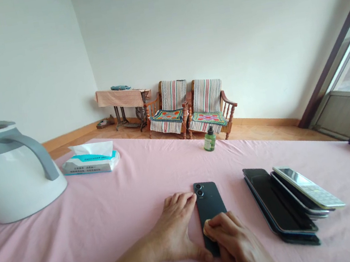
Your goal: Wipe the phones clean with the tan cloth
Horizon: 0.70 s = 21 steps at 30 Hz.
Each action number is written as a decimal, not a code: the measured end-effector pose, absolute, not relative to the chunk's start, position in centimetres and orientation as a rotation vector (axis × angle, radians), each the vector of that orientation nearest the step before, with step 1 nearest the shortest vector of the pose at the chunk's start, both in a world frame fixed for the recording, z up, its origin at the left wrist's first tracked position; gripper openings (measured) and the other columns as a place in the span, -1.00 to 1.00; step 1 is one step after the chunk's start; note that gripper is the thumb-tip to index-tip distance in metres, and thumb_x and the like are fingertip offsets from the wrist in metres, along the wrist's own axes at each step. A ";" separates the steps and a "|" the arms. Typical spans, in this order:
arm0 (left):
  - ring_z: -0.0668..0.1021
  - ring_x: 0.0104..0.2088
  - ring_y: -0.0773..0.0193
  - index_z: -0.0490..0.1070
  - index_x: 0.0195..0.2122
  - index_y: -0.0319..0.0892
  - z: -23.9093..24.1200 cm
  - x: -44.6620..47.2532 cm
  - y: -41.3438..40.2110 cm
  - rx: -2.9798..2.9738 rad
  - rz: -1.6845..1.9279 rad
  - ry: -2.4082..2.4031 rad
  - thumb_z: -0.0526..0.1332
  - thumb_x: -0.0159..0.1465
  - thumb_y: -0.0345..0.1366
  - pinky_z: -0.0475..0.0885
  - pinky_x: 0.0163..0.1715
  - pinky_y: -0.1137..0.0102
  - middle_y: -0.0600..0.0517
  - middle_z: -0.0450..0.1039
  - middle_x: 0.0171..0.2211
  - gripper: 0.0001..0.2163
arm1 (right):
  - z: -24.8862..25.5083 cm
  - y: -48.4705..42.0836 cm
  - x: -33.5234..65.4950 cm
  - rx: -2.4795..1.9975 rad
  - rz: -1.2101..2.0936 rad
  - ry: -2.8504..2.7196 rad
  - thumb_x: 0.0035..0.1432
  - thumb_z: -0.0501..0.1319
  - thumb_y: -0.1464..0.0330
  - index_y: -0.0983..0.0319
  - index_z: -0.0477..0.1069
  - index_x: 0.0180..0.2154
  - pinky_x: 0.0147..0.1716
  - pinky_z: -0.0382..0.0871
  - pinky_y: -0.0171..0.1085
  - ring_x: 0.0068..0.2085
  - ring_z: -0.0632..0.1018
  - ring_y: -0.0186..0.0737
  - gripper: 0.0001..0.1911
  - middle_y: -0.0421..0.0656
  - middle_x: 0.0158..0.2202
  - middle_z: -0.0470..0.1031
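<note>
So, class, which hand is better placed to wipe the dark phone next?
Probably the right hand: it holds a small white wad against the back of the phone, while the left hand only braces its left edge.

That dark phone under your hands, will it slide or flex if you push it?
Likely stiff: the dark phone lies flat as a thin rigid slab. Its smooth back looks slippery, yet the wrinkled pink cloth probably grips it. The left hand braces its edge.
</note>
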State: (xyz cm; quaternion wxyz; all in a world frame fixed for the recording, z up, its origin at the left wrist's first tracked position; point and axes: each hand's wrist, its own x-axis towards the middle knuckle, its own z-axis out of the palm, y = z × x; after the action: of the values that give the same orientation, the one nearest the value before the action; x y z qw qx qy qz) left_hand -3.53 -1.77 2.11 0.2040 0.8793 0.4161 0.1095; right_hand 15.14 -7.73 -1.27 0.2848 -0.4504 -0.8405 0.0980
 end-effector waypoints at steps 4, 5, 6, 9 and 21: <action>0.22 0.15 -0.18 0.10 0.25 -0.29 1.9 -3.7 -1.7 2.470 0.327 1.127 0.35 -0.18 0.21 0.06 0.18 0.00 -0.26 0.15 0.19 0.04 | -0.7 -6.5 14.9 -1.268 0.269 -2.161 -0.01 -0.01 0.73 0.20 0.45 -0.15 -0.18 0.37 -0.16 -0.14 0.40 -0.11 -0.50 -0.07 -0.16 0.42; 0.21 0.15 -0.18 0.10 0.25 -0.28 1.9 -3.8 -1.6 2.473 0.331 1.123 0.34 -0.17 0.21 0.06 0.18 0.00 -0.25 0.15 0.19 0.03 | -0.6 -6.3 14.9 -1.274 0.268 -2.144 -0.01 -0.01 0.73 0.20 0.45 -0.15 -0.17 0.37 -0.15 -0.14 0.40 -0.11 -0.50 -0.07 -0.15 0.42; 0.21 0.16 -0.19 0.10 0.25 -0.27 1.8 -3.8 -1.6 2.473 0.335 1.121 0.34 -0.18 0.22 0.06 0.17 -0.01 -0.25 0.15 0.20 0.03 | -0.5 -6.3 14.9 -1.277 0.274 -2.130 -0.01 -0.01 0.72 0.20 0.46 -0.17 -0.17 0.37 -0.15 -0.14 0.39 -0.11 -0.51 -0.07 -0.17 0.42; 0.21 0.16 -0.20 0.11 0.25 -0.25 1.6 -3.8 -1.5 2.474 0.356 1.115 0.35 -0.20 0.22 0.07 0.17 -0.02 -0.23 0.16 0.20 0.04 | -0.6 -6.8 14.9 -1.268 0.288 -2.118 -0.02 -0.01 0.70 0.21 0.47 -0.22 -0.25 0.38 -0.17 -0.20 0.39 -0.11 -0.54 -0.08 -0.25 0.42; 0.17 0.20 -0.18 0.01 0.29 -0.34 1.7 -3.7 -1.6 2.474 0.280 1.148 0.33 -0.16 0.21 0.02 0.20 0.00 -0.29 0.08 0.24 0.08 | -1.5 -7.1 15.7 -1.387 -0.037 -2.108 0.12 0.03 0.60 0.21 0.42 -0.24 -0.21 0.29 -0.06 -0.18 0.40 -0.05 -0.71 -0.07 -0.17 0.44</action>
State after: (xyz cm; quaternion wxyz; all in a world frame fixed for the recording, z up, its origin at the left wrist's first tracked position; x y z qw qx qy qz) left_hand -3.72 -1.62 1.71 0.1988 0.8843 0.4104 0.1000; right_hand 15.74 -7.09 -1.48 0.3039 -0.5235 -0.7959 -0.0141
